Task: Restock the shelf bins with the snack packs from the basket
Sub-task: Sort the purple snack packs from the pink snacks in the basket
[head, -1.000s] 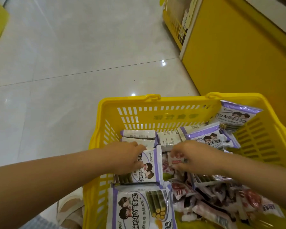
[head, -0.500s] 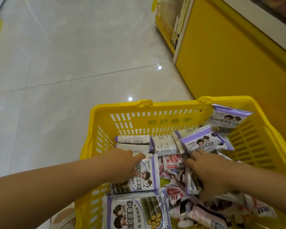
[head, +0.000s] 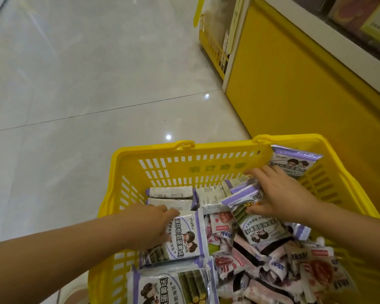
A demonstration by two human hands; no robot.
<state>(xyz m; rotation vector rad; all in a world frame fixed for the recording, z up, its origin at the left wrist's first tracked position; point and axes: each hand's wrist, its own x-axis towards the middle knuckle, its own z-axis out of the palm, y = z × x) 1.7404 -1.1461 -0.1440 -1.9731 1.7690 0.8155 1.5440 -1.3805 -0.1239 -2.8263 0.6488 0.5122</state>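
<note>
**snackrun:** Where are the snack packs at – all in the basket?

**aisle9:** Yep, all in the yellow basket (head: 206,165) down on the tiled floor (head: 75,84). The left hand (head: 149,224) has its grip pinched on the left edge of a purple-and-white seaweed pack (head: 184,235) by the near-left wall. The right hand (head: 281,194) is further back, with its thumb on the face of a tilted seaweed pack (head: 259,222) and its fingers spread behind the top end, so it's holding that one.

**snackrun:** Anything in the way?

**aisle9:** Mostly clutter – a heap of small red-and-pink packs (head: 250,260) sits between and under the two hands, and white packs are stacked flat along the far wall. One more purple pack (head: 294,162) leans upright in the far-right corner, just past the right fingers. The yellow shelf unit (head: 294,84) stands right beside the basket, with a yellow wire rack (head: 213,44) at its far end.
</note>
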